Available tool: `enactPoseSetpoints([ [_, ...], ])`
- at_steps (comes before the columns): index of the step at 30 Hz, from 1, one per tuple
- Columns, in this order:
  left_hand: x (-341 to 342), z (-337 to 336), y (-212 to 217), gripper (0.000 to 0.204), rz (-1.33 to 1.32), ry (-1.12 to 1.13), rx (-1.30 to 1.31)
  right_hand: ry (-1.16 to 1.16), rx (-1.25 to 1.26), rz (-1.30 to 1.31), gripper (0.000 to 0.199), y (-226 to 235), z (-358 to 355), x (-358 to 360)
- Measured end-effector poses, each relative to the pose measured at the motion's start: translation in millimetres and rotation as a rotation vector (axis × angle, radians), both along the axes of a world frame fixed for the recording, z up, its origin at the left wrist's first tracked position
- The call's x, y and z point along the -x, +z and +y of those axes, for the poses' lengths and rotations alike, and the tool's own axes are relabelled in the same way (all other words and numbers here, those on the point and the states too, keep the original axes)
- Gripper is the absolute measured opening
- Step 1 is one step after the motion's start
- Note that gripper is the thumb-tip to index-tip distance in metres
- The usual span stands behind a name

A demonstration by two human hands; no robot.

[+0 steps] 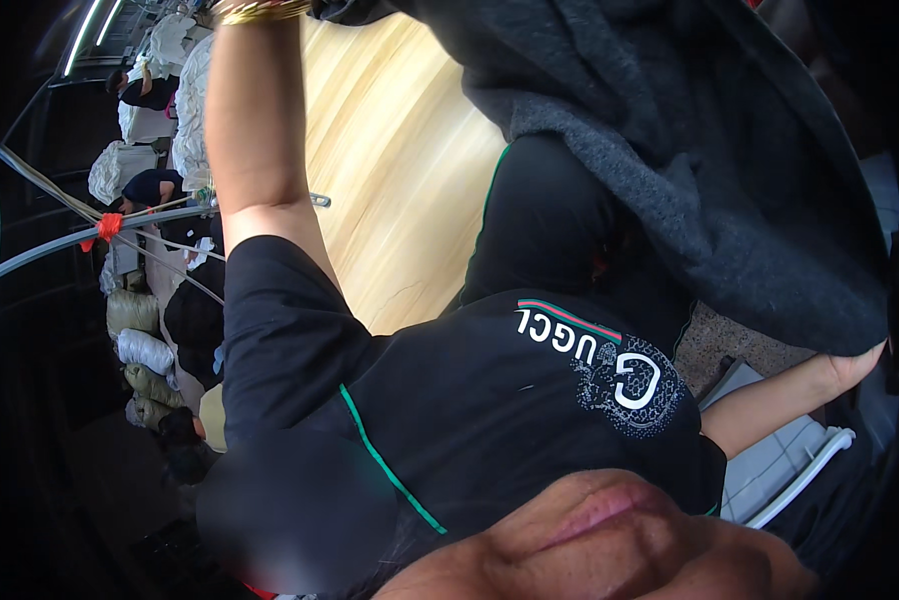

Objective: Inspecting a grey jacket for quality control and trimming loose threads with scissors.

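Observation:
A large piece of dark grey cloth [710, 190] spreads across the upper right, over part of my dark-clad legs. My right hand [855, 368] is at its lower right edge, with the fingers partly hidden in shadow and appearing to grip that edge. My left arm stretches upward over the pale wood-grain table [390, 130]. Gold bangles [262, 12] circle its wrist at the top rim, and the left hand itself lies beyond the picture. Dark fabric also shows beside the bangles.
A curved metal bar [160, 218] with a red tie [109, 227] stands at the left. Behind it two people work among white cloth piles [120, 172], with several stuffed sacks [133, 312] lower down. A pale curved rail [805, 475] sits by my right forearm, near speckled floor [722, 340].

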State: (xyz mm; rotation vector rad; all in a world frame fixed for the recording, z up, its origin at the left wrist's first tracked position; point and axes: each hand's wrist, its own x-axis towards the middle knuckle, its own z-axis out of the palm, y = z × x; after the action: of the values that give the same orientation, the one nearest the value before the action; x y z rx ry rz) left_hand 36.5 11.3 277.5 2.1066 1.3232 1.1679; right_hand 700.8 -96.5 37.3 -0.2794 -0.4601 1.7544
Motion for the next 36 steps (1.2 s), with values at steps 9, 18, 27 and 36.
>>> enactPoseSetpoints([
  [9, 32, 32, -148, 0.020, -0.286, 0.052, 0.170, -0.214, 0.019, -0.146, 0.036, -12, -10, -2],
  [18, -5, 19, -227, 0.032, 0.151, 0.304, 0.144, -0.877, 0.313, -0.442, 0.033, 5, -19, 78],
  [27, 5, 5, -252, 0.018, 0.635, 0.495, -0.256, -0.712, -0.070, -1.551, 0.035, 1, -34, 112],
  [36, -48, 9, -94, 0.008, -1.317, -0.282, 0.794, -1.096, -0.448, -1.903, 0.026, 85, -15, 134],
])
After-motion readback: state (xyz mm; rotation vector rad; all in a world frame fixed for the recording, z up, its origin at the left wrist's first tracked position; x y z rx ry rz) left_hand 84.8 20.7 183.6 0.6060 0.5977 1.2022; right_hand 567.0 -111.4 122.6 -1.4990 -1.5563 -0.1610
